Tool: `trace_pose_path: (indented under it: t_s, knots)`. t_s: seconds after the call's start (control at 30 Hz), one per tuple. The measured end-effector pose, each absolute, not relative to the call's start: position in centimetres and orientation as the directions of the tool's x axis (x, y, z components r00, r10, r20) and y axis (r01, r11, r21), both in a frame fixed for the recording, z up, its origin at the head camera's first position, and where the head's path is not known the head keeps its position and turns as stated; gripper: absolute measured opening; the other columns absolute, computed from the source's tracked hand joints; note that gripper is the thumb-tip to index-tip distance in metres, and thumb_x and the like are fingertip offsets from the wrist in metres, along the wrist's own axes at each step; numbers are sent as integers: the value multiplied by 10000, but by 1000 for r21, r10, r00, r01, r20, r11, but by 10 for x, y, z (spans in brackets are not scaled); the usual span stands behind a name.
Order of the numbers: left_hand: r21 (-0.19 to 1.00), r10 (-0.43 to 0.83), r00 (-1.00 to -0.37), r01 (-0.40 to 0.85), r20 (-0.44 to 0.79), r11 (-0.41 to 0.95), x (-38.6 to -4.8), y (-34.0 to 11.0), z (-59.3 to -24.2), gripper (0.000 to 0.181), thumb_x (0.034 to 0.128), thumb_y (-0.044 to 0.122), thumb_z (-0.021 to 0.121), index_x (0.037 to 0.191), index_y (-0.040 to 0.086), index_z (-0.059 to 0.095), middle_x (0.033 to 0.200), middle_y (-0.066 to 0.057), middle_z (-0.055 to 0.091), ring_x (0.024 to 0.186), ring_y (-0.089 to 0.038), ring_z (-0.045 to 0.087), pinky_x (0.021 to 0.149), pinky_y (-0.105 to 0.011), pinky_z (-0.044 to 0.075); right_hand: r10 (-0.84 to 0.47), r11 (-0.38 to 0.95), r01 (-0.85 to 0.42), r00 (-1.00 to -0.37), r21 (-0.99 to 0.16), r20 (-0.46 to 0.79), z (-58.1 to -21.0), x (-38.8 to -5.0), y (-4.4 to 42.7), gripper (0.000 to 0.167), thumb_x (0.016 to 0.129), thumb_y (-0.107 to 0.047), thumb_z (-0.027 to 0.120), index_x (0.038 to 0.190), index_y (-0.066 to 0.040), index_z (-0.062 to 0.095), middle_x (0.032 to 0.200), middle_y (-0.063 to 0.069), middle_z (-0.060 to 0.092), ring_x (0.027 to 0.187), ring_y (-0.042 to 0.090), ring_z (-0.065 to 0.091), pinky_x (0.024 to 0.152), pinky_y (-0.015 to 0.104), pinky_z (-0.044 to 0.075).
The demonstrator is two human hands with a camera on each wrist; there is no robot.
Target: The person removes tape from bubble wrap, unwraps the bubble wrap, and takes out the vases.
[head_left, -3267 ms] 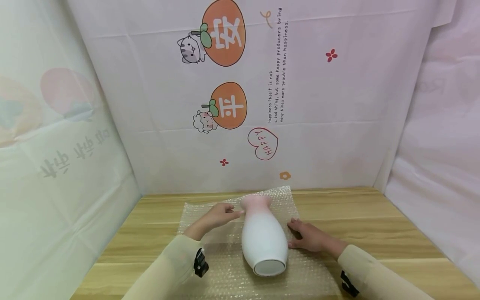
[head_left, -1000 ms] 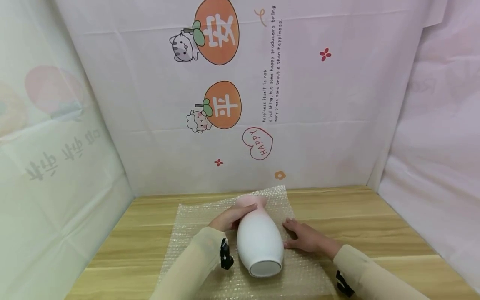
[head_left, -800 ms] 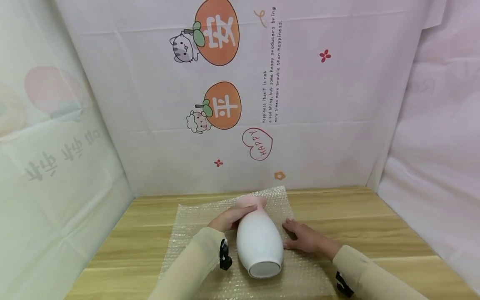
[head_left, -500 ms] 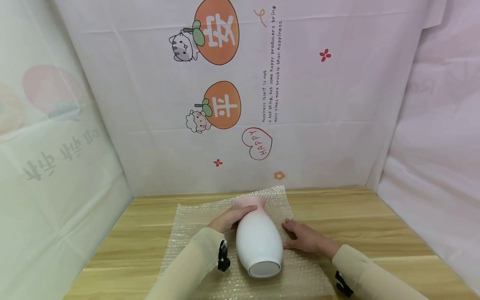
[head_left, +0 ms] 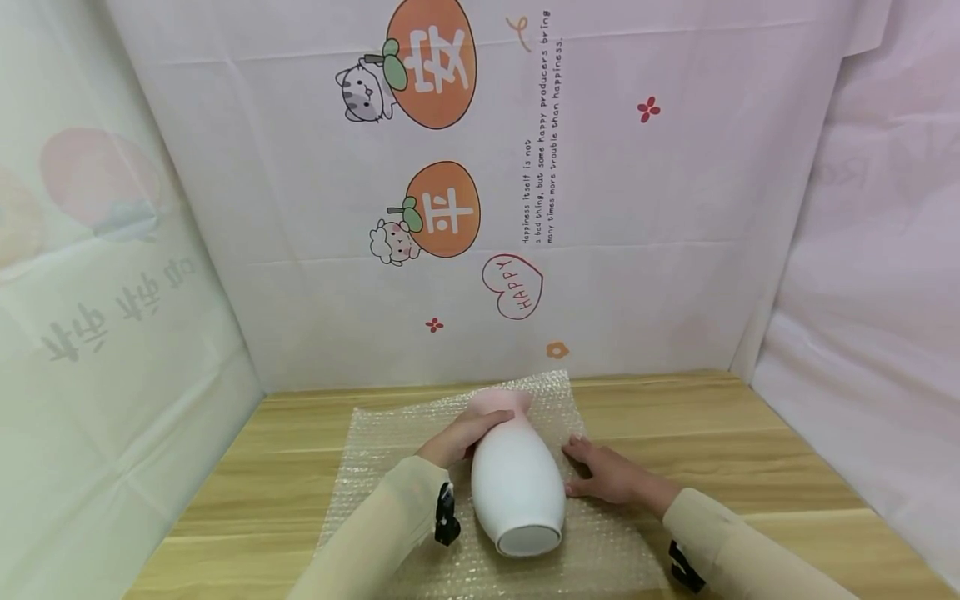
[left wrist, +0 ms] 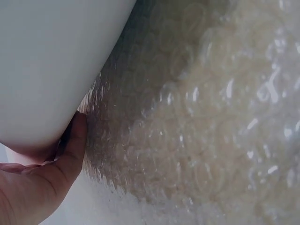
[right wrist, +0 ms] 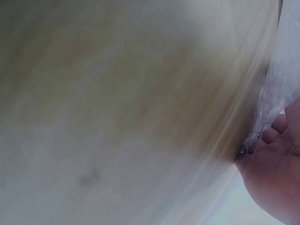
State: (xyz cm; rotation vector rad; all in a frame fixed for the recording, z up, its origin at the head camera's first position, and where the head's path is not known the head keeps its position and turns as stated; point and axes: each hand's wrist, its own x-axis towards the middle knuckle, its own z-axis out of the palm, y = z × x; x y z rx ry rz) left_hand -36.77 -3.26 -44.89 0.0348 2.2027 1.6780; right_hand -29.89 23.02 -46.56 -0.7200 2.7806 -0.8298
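Observation:
A white vase [head_left: 517, 479] with a pink neck lies on its side on a sheet of bubble wrap [head_left: 390, 442], its base towards me. My left hand [head_left: 461, 435] grips the neck, thumb over the top and fingers down the left side, partly hidden. In the left wrist view, that hand [left wrist: 51, 183] is against the vase [left wrist: 47, 61], beside the bubble wrap [left wrist: 187, 122]. My right hand [head_left: 611, 473] rests at the sheet's right edge, thumb spread from the fingers. The right wrist view shows this hand [right wrist: 276, 173] touching the bubble wrap edge [right wrist: 281, 70].
The sheet lies on a wood-grain table [head_left: 720, 467]. A white printed cloth [head_left: 660, 250] hangs behind the table, and more cloth [head_left: 885, 292] stands on both sides. Black wrist-camera mounts [head_left: 447, 517] are on both sleeves.
Since the earliest frame, my left hand has moved right from beside the vase and taken hold of its neck. My right hand has stayed at the sheet's edge. The latest frames barely differ.

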Motion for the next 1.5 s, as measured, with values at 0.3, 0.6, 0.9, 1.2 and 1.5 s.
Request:
trace_pose_path:
  t_s: [0.3,0.6,0.9,1.2,1.5]
  knots:
    - [944,218,-934,-233,-284,234,-365,-29,-447,845,772,490,745,1348,-44,432,1068,-147,608,928,-296,629,816,-463,524,-477,739,-394,-879,-546,-11,-463,-298,228,759,887,-351,704,1412,110,405,1504,322,258,1392,464,217,1104,564,214]
    - [962,251,-938,-192,-239,196,-363,-27,-448,787,792,467,728,1342,-26,454,1090,-131,606,924,-271,628,807,-446,526,-477,741,-401,-879,-538,-2,-465,-299,229,736,890,-323,706,1406,112,413,1498,325,267,1387,464,229,1102,563,219]
    - [965,266,-937,-178,-226,194,-359,-29,-448,728,788,489,728,1279,-2,510,1056,-119,621,917,-262,626,793,-430,526,-491,735,-412,-871,-539,-3,-466,-298,229,738,889,-317,710,1397,127,412,1487,342,271,1379,481,231,1095,575,222]
    - [977,287,-937,-163,-198,139,-356,-26,-445,677,791,433,737,1239,-23,517,1019,-125,637,871,-244,643,762,-400,541,-480,739,-398,-877,-544,-9,-468,-298,229,716,891,-272,712,1404,122,405,1497,332,260,1387,474,217,1100,572,213]
    - [967,228,-949,-176,-217,186,-353,-26,-442,874,765,479,747,1341,-81,404,1079,-154,579,900,-260,627,779,-418,537,-482,735,-407,-876,-542,5,-467,-297,229,718,887,-271,716,1399,127,409,1490,340,266,1382,480,225,1098,575,216]
